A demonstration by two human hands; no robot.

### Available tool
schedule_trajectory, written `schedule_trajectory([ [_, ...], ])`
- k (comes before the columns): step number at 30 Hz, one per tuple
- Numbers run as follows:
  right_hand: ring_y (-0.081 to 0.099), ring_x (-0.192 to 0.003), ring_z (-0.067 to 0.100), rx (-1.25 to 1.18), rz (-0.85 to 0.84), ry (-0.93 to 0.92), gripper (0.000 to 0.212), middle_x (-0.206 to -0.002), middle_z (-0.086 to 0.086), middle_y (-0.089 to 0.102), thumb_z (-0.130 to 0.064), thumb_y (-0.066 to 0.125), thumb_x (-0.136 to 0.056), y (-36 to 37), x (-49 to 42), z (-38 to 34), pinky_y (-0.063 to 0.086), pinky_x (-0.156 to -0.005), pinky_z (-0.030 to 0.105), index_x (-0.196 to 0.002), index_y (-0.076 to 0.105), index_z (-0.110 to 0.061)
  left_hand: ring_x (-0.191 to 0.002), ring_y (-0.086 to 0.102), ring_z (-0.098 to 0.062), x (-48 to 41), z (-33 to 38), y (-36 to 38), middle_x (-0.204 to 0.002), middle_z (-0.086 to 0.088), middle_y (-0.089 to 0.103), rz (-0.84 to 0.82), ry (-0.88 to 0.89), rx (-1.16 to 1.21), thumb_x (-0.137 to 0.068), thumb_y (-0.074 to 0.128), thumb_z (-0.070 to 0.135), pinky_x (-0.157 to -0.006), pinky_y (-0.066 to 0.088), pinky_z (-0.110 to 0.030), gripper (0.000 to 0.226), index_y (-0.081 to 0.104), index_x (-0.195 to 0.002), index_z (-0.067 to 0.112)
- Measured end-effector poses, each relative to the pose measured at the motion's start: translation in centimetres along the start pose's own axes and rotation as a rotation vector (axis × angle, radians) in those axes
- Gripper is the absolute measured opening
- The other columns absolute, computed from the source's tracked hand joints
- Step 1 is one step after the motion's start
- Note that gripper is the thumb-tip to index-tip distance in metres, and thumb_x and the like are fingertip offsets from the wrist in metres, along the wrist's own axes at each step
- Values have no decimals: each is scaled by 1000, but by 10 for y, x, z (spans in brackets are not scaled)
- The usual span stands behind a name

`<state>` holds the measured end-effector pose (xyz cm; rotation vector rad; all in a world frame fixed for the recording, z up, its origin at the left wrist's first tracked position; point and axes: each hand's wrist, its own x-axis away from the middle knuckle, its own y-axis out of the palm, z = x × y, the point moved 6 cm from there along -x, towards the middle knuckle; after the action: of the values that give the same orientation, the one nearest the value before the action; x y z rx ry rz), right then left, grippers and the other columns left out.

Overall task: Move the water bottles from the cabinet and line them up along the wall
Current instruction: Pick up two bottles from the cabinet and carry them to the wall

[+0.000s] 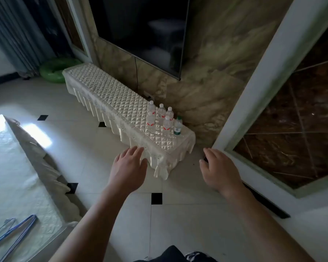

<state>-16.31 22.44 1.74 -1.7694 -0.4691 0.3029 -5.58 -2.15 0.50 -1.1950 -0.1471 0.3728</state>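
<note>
Hovering before a low cabinet draped in cream quilted cloth (110, 95).
Left hand (128, 170) and right hand (219, 170) are spread, released; six clear plastic water bottles (167, 124) cluster at its near end.

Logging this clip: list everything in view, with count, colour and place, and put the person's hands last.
red-labelled bottles: five, clear with white caps, upright in a cluster at the near end of the cabinet
green-labelled bottle: one, clear with green cap, nearest the cabinet's end
cabinet: one, under a cream quilted cover, along the marble wall
television: one, black, on the wall above the cabinet
inflatable ring: one, green, on the floor at the cabinet's far end
table: one, white cover, left
hangers: count unclear, blue and white, on the table
left hand: open, empty, before the cabinet
right hand: open, empty, beside the cabinet's near end
</note>
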Motion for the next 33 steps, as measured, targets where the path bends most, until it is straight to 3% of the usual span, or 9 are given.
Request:
schedule_trajectory([
  [12, 37, -137, 19, -33, 31, 23, 52, -148, 4, 44, -38, 38, -99, 7, -26, -2, 30, -112, 34, -144, 40, -12, -131, 46, -24, -28, -4, 3, -139, -3, 54, -9, 21, -21, -98, 43, 33, -107, 37, -41, 42, 51, -135, 16],
  [33, 40, -135, 18, -117, -37, -45, 48, -147, 4, 45, -35, 35, -101, -13, -179, 128, 30, -110, 32, -144, 40, -14, -139, 39, -21, -156, 93, 68, -148, -2, 46, -42, -191, -16, -101, 37, 34, -114, 32, -41, 44, 45, -142, 19],
])
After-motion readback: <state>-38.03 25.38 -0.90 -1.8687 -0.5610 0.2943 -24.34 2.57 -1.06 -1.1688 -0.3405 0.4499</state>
